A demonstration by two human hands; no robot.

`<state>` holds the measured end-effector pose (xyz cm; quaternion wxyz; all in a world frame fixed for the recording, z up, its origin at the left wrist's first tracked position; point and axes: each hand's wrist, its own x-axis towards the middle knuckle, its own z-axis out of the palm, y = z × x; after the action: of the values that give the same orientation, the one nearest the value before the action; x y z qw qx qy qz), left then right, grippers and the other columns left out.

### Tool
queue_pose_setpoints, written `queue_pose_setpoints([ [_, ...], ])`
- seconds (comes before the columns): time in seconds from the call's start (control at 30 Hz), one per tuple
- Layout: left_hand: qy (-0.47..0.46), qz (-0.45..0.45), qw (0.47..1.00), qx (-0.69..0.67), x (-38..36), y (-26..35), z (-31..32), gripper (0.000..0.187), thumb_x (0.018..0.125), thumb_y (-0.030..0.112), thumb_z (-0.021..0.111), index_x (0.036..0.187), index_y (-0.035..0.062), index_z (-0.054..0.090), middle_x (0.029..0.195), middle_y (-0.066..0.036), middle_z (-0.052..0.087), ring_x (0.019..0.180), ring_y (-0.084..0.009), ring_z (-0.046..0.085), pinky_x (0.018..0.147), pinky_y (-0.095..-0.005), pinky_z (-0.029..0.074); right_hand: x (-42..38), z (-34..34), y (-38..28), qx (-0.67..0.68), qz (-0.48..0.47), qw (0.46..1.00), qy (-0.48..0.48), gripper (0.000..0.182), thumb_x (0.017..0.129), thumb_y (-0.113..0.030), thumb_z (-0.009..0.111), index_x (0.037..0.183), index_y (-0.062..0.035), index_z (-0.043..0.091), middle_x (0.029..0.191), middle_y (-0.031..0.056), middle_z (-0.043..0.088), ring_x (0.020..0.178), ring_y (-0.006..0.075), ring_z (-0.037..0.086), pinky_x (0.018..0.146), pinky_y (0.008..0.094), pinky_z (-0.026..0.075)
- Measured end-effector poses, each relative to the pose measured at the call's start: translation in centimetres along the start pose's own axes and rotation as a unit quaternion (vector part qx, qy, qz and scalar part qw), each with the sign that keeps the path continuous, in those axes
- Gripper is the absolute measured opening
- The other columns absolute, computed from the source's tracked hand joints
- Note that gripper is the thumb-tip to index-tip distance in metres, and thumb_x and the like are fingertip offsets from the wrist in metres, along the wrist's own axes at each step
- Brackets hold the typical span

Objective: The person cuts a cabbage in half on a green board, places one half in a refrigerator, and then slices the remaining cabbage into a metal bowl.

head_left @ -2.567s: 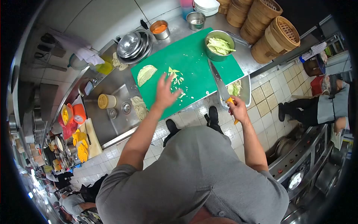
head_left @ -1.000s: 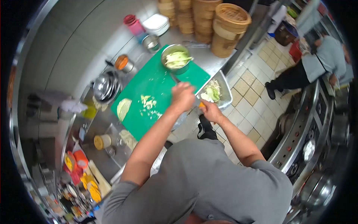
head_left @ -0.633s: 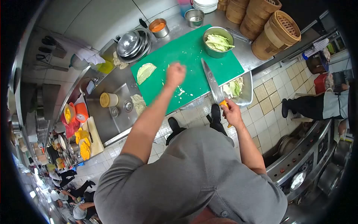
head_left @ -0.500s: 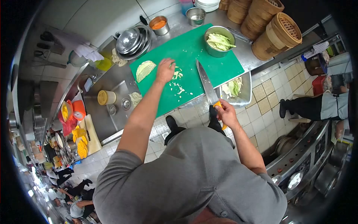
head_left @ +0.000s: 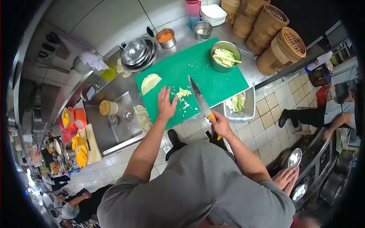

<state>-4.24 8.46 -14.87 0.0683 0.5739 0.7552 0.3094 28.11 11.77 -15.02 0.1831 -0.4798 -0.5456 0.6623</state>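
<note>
My left hand [head_left: 166, 104] lies on the green cutting board [head_left: 190, 66], fingers spread and holding nothing. Just right of its thumb is a small heap of chopped cabbage [head_left: 183, 93], with loose bits nearer me. A cut wedge of cabbage [head_left: 150, 83] rests beyond my fingertips. In my right hand [head_left: 219, 124] is the orange handle of a large kitchen knife [head_left: 198, 94]; its blade points away over the board. On the board's far right corner, a metal pot [head_left: 223, 67] contains pale cabbage leaves [head_left: 225, 57].
A plastic-lined bin [head_left: 249, 110] with cabbage scraps hangs at the board's right edge. Bamboo steamers [head_left: 281, 51], metal bowls [head_left: 135, 53] and a bowl of orange food [head_left: 166, 37] stand behind. Left is the sink [head_left: 102, 127]. A co-worker's hands [head_left: 287, 178] show near the stove.
My left hand has drawn back toward me and left, its fingers now spread. The chopped cabbage is more heaped. The knife has shifted left. A co-worker's hands have appeared at lower right.
</note>
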Motion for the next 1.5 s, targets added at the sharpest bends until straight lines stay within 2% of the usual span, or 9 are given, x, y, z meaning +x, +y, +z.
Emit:
queue_pose_setpoints([
  [0.13, -0.073, -0.008, 0.996, 0.046, 0.7, 1.8, 1.4, 0.078, 0.106, 0.048, 0.059, 0.165, 0.003, 0.035, 0.17, -0.026, 0.035, 0.161, -0.0411, 0.027, 0.132, -0.0571, 0.013, 0.9, 0.9, -0.6, 0.016, 0.01, 1.0, -0.005, 0.049, 0.105, -0.011, 0.067, 0.153, -0.0052, 0.057, 0.082, 0.0004, 0.065, 0.059, 0.0091, 0.06, 0.052, 0.0289, 0.051],
  [0.57, -0.002, -0.005, 1.0, -0.024, 1.0, 5.2, 4.1, 0.07, 0.106, 0.042, 0.062, 0.157, -0.004, 0.046, 0.164, -0.028, 0.043, 0.154, -0.0449, 0.037, 0.13, -0.0535, 0.026, 2.3, 5.7, -2.1, -0.019, 0.0, 0.999, -0.051, 0.054, 0.105, -0.015, 0.069, 0.155, -0.0016, 0.053, 0.085, 0.0062, 0.071, 0.061, 0.0111, 0.065, 0.053, 0.0301, 0.053],
  [0.77, 0.104, -0.062, 0.992, -0.036, -0.9, 4.8, 5.4, 0.047, 0.1, 0.018, 0.069, 0.141, -0.0047, 0.062, 0.151, -0.028, 0.057, 0.141, -0.0449, 0.053, 0.121, -0.0509, 0.041, 2.1, 9.2, -2.1, -0.02, 0.029, 0.995, -0.088, 0.056, 0.107, -0.011, 0.065, 0.159, -0.0038, 0.047, 0.097, 0.0072, 0.071, 0.066, 0.0128, 0.069, 0.055, 0.0299, 0.058],
  [0.9, 0.172, -0.141, 0.973, -0.06, -0.8, 5.1, 4.4, 0.035, 0.094, 0.004, 0.071, 0.129, -0.0009, 0.071, 0.134, -0.022, 0.07, 0.128, -0.0394, 0.065, 0.111, -0.0458, 0.052, 3.3, 10.9, -1.7, 0.093, 0.038, 0.982, -0.162, 0.053, 0.108, -0.003, 0.058, 0.16, -0.0104, 0.049, 0.097, 0.0056, 0.067, 0.069, 0.0126, 0.067, 0.06, 0.03, 0.058],
  [0.97, 0.174, -0.152, 0.971, -0.068, -1.3, 4.8, 4.3, 0.034, 0.095, 0.003, 0.07, 0.128, -0.001, 0.072, 0.136, -0.022, 0.069, 0.13, -0.039, 0.064, 0.113, -0.0462, 0.051, 3.0, 11.2, -2.1, 0.122, 0.056, 0.978, -0.158, 0.051, 0.107, -0.006, 0.061, 0.158, -0.0087, 0.052, 0.092, 0.0052, 0.068, 0.065, 0.0118, 0.064, 0.056, 0.0296, 0.054],
  [1.1, 0.242, -0.135, 0.958, -0.076, 0.8, 7.2, 3.5, 0.029, 0.094, 0.001, 0.07, 0.123, -0.0012, 0.074, 0.133, -0.021, 0.071, 0.128, -0.038, 0.066, 0.111, -0.0449, 0.052, 3.5, 9.3, -3.2, 0.119, 0.007, 0.98, -0.162, 0.049, 0.107, -0.008, 0.062, 0.156, -0.0084, 0.055, 0.088, 0.0033, 0.068, 0.063, 0.0097, 0.061, 0.054, 0.0279, 0.051],
  [1.2, 0.266, -0.105, 0.953, -0.099, 4.8, 11.6, 2.6, 0.026, 0.093, 0.001, 0.071, 0.119, -0.0011, 0.075, 0.129, -0.021, 0.072, 0.126, -0.0371, 0.068, 0.11, -0.044, 0.053, 3.4, 5.6, -8.3, 0.131, -0.024, 0.98, -0.146, 0.048, 0.107, -0.009, 0.065, 0.155, -0.0074, 0.056, 0.087, 0.0021, 0.068, 0.063, 0.0084, 0.06, 0.054, 0.027, 0.05],
  [1.4, 0.292, -0.043, 0.924, -0.241, 15.4, 22.9, 3.6, 0.02, 0.093, 0.003, 0.071, 0.112, -0.0001, 0.076, 0.12, -0.019, 0.074, 0.119, -0.0361, 0.07, 0.107, -0.044, 0.054, 4.2, -4.5, -17.2, 0.107, -0.058, 0.992, -0.039, 0.045, 0.107, -0.011, 0.066, 0.151, -0.0062, 0.059, 0.093, 0.0004, 0.07, 0.066, 0.0068, 0.061, 0.056, 0.0246, 0.052],
  [1.5, 0.293, -0.051, 0.907, -0.3, 19.6, 26.7, 8.2, 0.021, 0.094, 0.01, 0.075, 0.114, 0.0025, 0.075, 0.122, -0.018, 0.074, 0.118, -0.0345, 0.069, 0.107, -0.0428, 0.053, 4.8, -9.5, -19.0, 0.095, -0.096, 0.991, 0.023, 0.045, 0.106, -0.009, 0.066, 0.15, -0.0059, 0.059, 0.093, 0.0004, 0.07, 0.067, 0.0067, 0.062, 0.056, 0.0244, 0.053],
])
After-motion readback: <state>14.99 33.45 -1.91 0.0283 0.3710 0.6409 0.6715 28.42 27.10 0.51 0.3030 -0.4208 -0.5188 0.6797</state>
